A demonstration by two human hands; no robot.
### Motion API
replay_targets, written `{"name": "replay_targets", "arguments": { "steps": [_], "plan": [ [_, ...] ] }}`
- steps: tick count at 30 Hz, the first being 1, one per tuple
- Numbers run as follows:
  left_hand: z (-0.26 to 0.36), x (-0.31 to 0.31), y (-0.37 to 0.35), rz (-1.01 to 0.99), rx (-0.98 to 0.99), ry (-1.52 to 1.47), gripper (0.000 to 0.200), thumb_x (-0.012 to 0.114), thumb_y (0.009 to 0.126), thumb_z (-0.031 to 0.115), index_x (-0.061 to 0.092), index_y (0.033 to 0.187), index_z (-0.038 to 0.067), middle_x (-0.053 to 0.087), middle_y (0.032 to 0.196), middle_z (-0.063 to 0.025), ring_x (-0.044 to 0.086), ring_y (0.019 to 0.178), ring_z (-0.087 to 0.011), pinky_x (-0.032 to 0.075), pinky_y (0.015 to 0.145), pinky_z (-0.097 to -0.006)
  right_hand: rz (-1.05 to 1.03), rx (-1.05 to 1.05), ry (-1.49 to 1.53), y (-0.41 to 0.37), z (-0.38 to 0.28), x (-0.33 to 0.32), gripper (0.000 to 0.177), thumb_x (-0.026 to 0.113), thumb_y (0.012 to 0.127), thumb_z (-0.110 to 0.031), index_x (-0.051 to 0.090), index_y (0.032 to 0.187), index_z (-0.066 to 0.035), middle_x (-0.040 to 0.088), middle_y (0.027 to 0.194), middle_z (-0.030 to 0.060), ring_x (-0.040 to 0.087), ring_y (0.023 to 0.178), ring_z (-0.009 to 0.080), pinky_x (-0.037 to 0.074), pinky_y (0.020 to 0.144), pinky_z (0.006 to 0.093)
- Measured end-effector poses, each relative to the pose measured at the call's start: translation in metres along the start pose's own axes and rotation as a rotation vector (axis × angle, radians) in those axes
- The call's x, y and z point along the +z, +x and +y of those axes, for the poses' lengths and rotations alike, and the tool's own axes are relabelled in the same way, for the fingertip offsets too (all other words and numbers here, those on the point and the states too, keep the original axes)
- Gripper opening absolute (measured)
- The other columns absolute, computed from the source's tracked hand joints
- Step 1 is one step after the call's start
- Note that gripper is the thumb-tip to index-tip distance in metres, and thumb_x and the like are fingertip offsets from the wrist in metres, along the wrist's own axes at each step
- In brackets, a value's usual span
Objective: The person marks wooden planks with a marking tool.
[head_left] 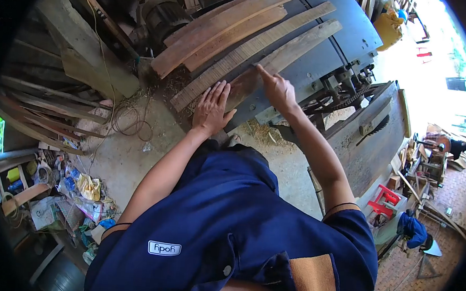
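My left hand (pixel 212 108) lies flat, palm down and fingers stretched, at the near end of the curved wooden boards. It covers part of the front board (pixel 301 46), which is grey at its far end and brown nearer me, and its fingertips reach the edge of the saw-marked board (pixel 254 47) beside it. My right hand (pixel 279 90) has its index finger stretched out, the tip on or just above the front board; the other fingers are curled, with nothing visible in them. Both boards rest on a blue-grey metal machine table (pixel 350 25).
Two reddish-brown curved boards (pixel 223 26) lie behind. A motor (pixel 163 15) stands at the back left. To the right is a second table with a toothed saw blade (pixel 373 131). Curved offcuts (pixel 45 114), a cable (pixel 134 127) and sawdust (pixel 265 134) are around.
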State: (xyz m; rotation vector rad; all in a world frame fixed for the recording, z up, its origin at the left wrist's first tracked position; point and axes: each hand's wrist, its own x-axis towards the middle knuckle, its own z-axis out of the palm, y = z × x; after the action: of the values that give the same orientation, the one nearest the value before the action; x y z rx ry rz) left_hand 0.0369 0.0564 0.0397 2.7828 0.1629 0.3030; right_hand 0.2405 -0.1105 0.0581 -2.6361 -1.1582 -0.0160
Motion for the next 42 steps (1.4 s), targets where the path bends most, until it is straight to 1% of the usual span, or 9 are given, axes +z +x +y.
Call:
{"name": "replay_targets", "arguments": {
  "steps": [3,7,11,15,18,25,29,32,42],
  "plan": [
    [0.0,0.001,-0.001,0.027,0.007,0.026,0.081,0.064,0.093,0.044,0.03,0.156,0.005,0.04,0.156,-0.0145,0.039,0.144,-0.03,0.032,0.12,-0.0439,-0.05,0.116,0.011,0.016,0.022,-0.025,0.047,0.048,0.098,-0.017,0.056,0.143,-0.029,0.07,0.081,0.0236,0.072,0.077,0.0406,0.059,0.061,0.0509],
    [0.001,0.0,0.003,0.043,0.007,0.021,0.081,0.064,0.094,0.044,0.03,0.156,0.005,0.04,0.156,-0.0145,0.039,0.144,-0.0301,0.032,0.12,-0.044,0.014,0.121,0.032,0.011,0.02,0.002,0.046,0.043,0.1,-0.021,0.056,0.142,-0.035,0.071,0.086,0.0222,0.072,0.077,0.0419,0.059,0.063,0.0499],
    [0.001,0.0,0.0,0.013,0.009,0.006,0.08,0.063,0.094,0.044,0.03,0.156,0.005,0.04,0.156,-0.0146,0.041,0.143,-0.0308,0.032,0.12,-0.0444,-0.056,-0.019,-0.013,0.003,0.005,-0.004,0.054,0.048,0.094,-0.015,0.054,0.144,-0.037,0.071,0.082,0.0211,0.073,0.074,0.0397,0.06,0.061,0.0493],
    [-0.001,-0.001,-0.001,0.056,0.022,0.029,0.079,0.064,0.094,0.044,0.032,0.155,0.006,0.041,0.155,-0.0145,0.041,0.143,-0.0302,0.033,0.119,-0.0445,-0.083,0.148,-0.038,0.026,0.019,-0.018,0.05,0.044,0.098,-0.017,0.054,0.143,-0.035,0.071,0.082,0.0215,0.072,0.073,0.04,0.058,0.06,0.0501],
    [0.0,-0.001,0.0,0.048,0.02,0.003,0.078,0.062,0.095,0.045,0.031,0.155,0.006,0.041,0.156,-0.0145,0.04,0.144,-0.0303,0.033,0.119,-0.0445,-0.196,-0.005,-0.07,0.008,-0.005,-0.017,0.05,0.044,0.099,-0.018,0.05,0.146,-0.036,0.071,0.081,0.0211,0.072,0.072,0.0418,0.058,0.061,0.0501],
    [-0.002,0.005,-0.001,0.039,-0.001,-0.001,0.078,0.06,0.095,0.046,0.03,0.156,0.007,0.039,0.157,-0.0153,0.038,0.145,-0.031,0.032,0.12,-0.0448,-0.124,0.138,-0.122,0.025,0.012,-0.021,0.044,0.043,0.101,-0.02,0.058,0.139,-0.036,0.072,0.081,0.02,0.073,0.072,0.0383,0.06,0.062,0.0493],
    [-0.003,0.004,-0.003,0.019,-0.001,-0.011,0.079,0.061,0.095,0.046,0.03,0.156,0.007,0.038,0.157,-0.0151,0.039,0.144,-0.0311,0.032,0.12,-0.045,-0.205,-0.014,-0.165,0.011,-0.005,-0.025,0.045,0.044,0.1,-0.02,0.058,0.141,-0.035,0.072,0.085,0.0217,0.073,0.077,0.0394,0.06,0.066,0.0495],
    [-0.003,0.005,-0.001,0.043,0.008,-0.023,0.081,0.063,0.094,0.045,0.028,0.156,0.007,0.038,0.157,-0.0152,0.039,0.144,-0.0316,0.034,0.119,-0.044,-0.122,0.154,-0.061,0.03,0.021,-0.028,0.043,0.044,0.102,-0.023,0.058,0.14,-0.034,0.072,0.086,0.0232,0.073,0.077,0.0411,0.059,0.065,0.0512],
    [-0.027,-0.017,-0.056,-0.042,0.022,-0.152,0.084,0.066,0.093,0.044,0.027,0.157,0.006,0.034,0.159,-0.0168,0.036,0.146,-0.0356,0.036,0.117,-0.0439,-0.129,0.035,0.123,-0.037,-0.062,-0.007,0.054,0.048,0.096,-0.017,0.05,0.147,-0.037,0.071,0.078,0.0211,0.072,0.072,0.0393,0.059,0.063,0.0494]
  ]
}}
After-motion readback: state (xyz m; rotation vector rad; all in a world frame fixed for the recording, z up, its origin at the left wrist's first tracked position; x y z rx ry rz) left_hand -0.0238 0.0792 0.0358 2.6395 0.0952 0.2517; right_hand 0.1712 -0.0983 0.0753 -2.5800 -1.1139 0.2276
